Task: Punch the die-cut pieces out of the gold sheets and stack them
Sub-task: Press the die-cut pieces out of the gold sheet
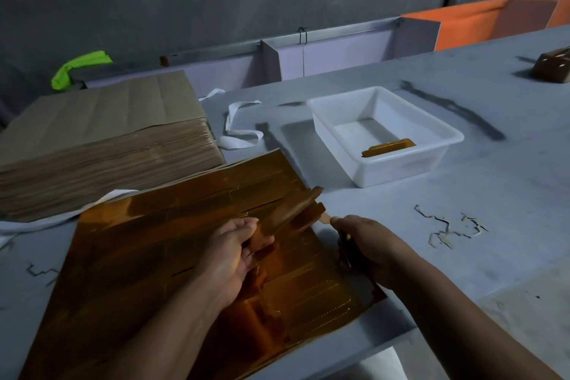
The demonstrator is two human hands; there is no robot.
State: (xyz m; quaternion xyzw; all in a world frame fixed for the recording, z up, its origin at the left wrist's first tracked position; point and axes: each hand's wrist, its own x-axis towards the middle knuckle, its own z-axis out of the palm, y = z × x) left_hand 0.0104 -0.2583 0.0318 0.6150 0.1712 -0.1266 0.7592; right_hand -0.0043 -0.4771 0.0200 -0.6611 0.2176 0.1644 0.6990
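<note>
Grey worktop (462, 256) carries the gold sheet (154, 241) by its near edge, where the left hand (229, 251) grips a half-lifted die-cut piece (293, 210), long axis pointing toward the white tub (447, 139), while the right hand (367, 244) just beside seems to pinch its tip.

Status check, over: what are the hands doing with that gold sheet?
Left hand grips a half-lifted strip; right hand pinches the gold sheet at its edge. Punched pieces in white tub. Nothing blocking.
</note>
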